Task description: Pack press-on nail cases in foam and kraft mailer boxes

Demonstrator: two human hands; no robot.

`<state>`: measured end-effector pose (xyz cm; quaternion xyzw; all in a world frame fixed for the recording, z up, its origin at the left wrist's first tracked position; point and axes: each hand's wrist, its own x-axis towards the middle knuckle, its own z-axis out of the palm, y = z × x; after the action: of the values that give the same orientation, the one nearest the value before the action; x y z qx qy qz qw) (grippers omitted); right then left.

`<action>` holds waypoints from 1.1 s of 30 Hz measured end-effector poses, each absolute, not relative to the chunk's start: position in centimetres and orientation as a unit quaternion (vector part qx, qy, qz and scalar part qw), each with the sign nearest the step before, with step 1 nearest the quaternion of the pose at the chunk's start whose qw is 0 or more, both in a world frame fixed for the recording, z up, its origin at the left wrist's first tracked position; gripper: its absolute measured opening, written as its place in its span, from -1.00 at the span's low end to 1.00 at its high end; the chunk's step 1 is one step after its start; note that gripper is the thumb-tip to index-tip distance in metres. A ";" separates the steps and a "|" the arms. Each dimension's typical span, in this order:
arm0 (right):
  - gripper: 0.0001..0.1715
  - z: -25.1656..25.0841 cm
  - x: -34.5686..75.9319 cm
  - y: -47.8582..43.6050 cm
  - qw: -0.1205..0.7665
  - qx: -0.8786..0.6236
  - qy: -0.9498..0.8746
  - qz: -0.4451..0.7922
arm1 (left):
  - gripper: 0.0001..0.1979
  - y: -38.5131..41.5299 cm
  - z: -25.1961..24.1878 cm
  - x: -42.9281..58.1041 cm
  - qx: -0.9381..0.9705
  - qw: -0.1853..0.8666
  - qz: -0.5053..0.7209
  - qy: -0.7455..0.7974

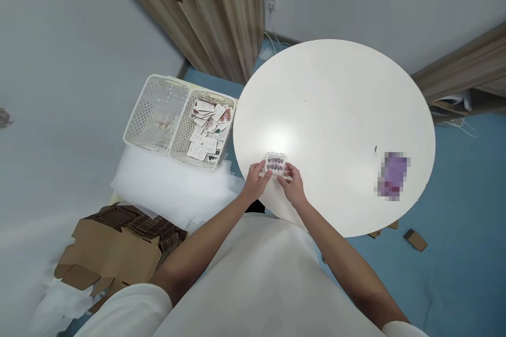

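A small clear plastic case lies at the near left edge of the round white table, under both my hands. Inside it are two rows of small dark, glossy pieces that look like press-on nails. My left hand grips the case's left side, its thumb at the lower left corner. On the opposite side, my right hand has its fingers curled against the right edge, with the thumb near the lower right corner. Whether the case is lifted or rests on the tabletop I cannot tell.
Left of the round table stand a white basket of clear plastic pieces and a basket of printed cards. White foam sheets and folded cardboard boxes lie nearer me. A blurred purple object sits at the table's right.
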<state>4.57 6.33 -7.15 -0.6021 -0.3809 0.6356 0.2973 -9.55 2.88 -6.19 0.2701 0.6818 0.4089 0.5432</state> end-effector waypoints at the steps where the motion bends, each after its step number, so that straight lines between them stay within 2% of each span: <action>1: -0.37 -7.4 3.5 6.7 0.291 -0.605 -0.386 0.633 | -0.52 3.3 -6.5 -10.6 0.277 0.540 0.404 0.685; 10: -0.30 -9.1 -2.0 9.9 0.268 -0.604 -0.424 0.619 | -0.49 7.4 -8.4 -16.1 0.327 0.528 0.375 0.688; 27: -0.18 -9.7 -2.8 11.6 0.178 -0.609 -0.534 0.559 | -0.44 8.8 -9.7 -17.3 0.369 0.544 0.334 0.675; 33: -0.04 -9.5 -2.5 11.4 0.176 -0.597 -0.521 0.584 | -0.41 8.6 -9.8 -16.7 0.351 0.534 0.349 0.685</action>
<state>-2.50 11.43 -9.47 -0.5970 -0.5208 0.5841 0.1763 -16.68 8.57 -9.78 0.3514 0.6851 0.3493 0.5341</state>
